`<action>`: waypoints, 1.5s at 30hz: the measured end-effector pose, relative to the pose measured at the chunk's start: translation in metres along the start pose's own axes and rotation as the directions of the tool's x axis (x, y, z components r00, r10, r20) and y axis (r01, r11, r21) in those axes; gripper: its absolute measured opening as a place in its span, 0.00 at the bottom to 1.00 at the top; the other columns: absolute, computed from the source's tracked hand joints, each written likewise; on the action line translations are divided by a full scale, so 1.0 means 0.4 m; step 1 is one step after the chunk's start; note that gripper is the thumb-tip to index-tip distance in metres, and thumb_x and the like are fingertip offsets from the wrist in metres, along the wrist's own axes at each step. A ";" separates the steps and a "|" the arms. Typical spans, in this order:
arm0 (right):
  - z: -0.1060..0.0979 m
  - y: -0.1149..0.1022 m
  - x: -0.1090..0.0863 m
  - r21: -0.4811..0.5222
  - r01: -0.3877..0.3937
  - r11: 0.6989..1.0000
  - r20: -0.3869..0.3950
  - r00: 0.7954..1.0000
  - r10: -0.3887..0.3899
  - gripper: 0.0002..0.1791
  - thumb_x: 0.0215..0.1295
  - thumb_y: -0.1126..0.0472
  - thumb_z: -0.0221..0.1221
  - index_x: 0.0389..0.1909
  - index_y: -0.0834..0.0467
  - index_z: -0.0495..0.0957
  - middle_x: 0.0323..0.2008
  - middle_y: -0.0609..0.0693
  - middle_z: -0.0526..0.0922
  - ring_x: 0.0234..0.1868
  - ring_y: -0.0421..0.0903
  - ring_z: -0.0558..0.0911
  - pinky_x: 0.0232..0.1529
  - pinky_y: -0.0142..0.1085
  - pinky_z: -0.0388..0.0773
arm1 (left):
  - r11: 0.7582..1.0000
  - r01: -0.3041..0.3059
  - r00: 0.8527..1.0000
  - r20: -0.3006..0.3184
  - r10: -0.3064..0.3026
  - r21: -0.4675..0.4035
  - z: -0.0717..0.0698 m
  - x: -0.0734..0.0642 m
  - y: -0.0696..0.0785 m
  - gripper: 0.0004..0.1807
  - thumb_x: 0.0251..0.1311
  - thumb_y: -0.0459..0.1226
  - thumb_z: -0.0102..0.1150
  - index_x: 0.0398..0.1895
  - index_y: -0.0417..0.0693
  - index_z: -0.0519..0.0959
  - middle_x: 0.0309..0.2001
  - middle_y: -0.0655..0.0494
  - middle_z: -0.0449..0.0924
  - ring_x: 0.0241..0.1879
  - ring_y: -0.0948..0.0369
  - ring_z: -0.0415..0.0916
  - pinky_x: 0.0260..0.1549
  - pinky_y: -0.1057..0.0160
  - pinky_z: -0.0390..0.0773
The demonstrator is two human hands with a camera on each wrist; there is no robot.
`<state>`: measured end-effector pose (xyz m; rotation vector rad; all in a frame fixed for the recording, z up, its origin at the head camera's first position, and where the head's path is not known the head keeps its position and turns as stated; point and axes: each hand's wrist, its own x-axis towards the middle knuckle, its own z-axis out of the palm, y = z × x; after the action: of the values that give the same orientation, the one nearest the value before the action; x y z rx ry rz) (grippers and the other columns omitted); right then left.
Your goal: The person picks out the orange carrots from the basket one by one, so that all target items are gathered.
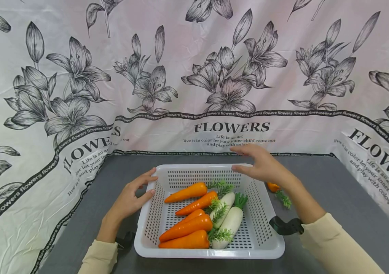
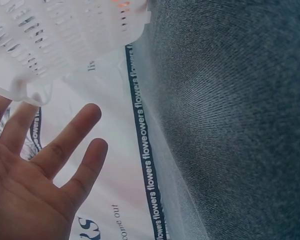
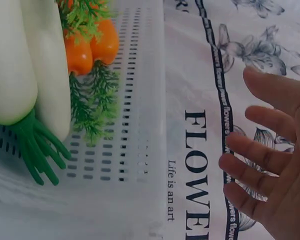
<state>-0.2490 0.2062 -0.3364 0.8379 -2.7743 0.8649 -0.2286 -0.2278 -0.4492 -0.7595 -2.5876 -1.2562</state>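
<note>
At the lower left of the frame I see the left hand [image 1: 131, 198], fingers loosely extended and spread, its tips at the left rim of a white basket [image 1: 209, 254]. The basket sits lower centre on a grey surface [image 1: 85, 217]; inside, five orange carrots [image 1: 185, 240] lie left of two white radishes [image 1: 233, 220]. Right of centre, the right hand [image 1: 264, 165] hovers near the basket's far right corner, fingers apart, holding nothing. Just beyond the basket's right side lies a partly hidden orange vegetable [image 1: 273, 187] with green leaves.
</note>
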 end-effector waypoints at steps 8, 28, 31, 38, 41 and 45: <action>0.047 -0.024 0.009 0.055 0.073 0.996 0.119 0.990 -0.079 0.30 0.66 0.52 0.68 0.67 0.54 0.76 0.61 0.54 0.81 0.60 0.56 0.79 0.60 0.57 0.75 | 1.000 0.005 1.000 0.007 -0.005 0.003 0.001 -0.001 0.000 0.22 0.69 0.40 0.59 0.66 0.52 0.77 0.78 0.56 0.63 0.61 0.50 0.75 0.54 0.38 0.72; 0.161 -0.066 0.074 0.067 0.184 0.981 0.235 0.952 -0.195 0.28 0.64 0.53 0.69 0.65 0.53 0.79 0.60 0.49 0.84 0.60 0.51 0.78 0.61 0.52 0.74 | 1.000 0.012 1.000 0.005 -0.012 0.004 -0.003 0.001 0.008 0.23 0.69 0.41 0.59 0.66 0.52 0.77 0.78 0.55 0.63 0.62 0.47 0.75 0.55 0.36 0.72; 0.185 -0.063 0.084 0.054 0.204 0.977 0.255 0.943 -0.211 0.28 0.64 0.53 0.69 0.65 0.54 0.79 0.61 0.48 0.83 0.62 0.51 0.78 0.65 0.53 0.72 | 1.000 0.011 1.000 0.007 -0.011 0.001 -0.002 0.001 0.008 0.23 0.69 0.41 0.59 0.66 0.52 0.77 0.78 0.55 0.63 0.63 0.47 0.75 0.55 0.36 0.72; 0.223 -0.054 0.101 0.032 0.234 0.972 0.285 0.930 -0.234 0.27 0.65 0.55 0.68 0.64 0.56 0.79 0.61 0.51 0.83 0.64 0.54 0.78 0.70 0.55 0.68 | 1.000 0.006 1.000 0.009 -0.006 -0.006 -0.002 0.002 0.005 0.23 0.69 0.41 0.59 0.66 0.52 0.77 0.78 0.55 0.63 0.62 0.48 0.75 0.55 0.37 0.72; 0.233 -0.058 0.107 0.045 0.213 0.976 0.316 0.924 -0.216 0.27 0.65 0.55 0.68 0.65 0.57 0.78 0.62 0.51 0.82 0.65 0.54 0.78 0.68 0.52 0.71 | 1.000 0.004 1.000 0.006 -0.004 -0.007 -0.002 0.001 0.003 0.23 0.69 0.40 0.59 0.66 0.52 0.77 0.78 0.55 0.63 0.63 0.48 0.75 0.54 0.38 0.72; 0.250 -0.063 0.112 0.041 0.196 0.980 0.361 0.911 -0.198 0.27 0.66 0.56 0.67 0.64 0.58 0.78 0.63 0.52 0.82 0.64 0.52 0.79 0.67 0.50 0.73 | 1.000 0.004 1.000 0.007 -0.004 -0.009 -0.003 0.001 0.004 0.23 0.69 0.40 0.59 0.66 0.52 0.77 0.78 0.56 0.63 0.63 0.48 0.75 0.54 0.39 0.73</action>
<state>-0.2679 0.1122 -0.3951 1.3809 -2.9147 0.7436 -0.2281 -0.2277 -0.4472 -0.7620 -2.5919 -1.2697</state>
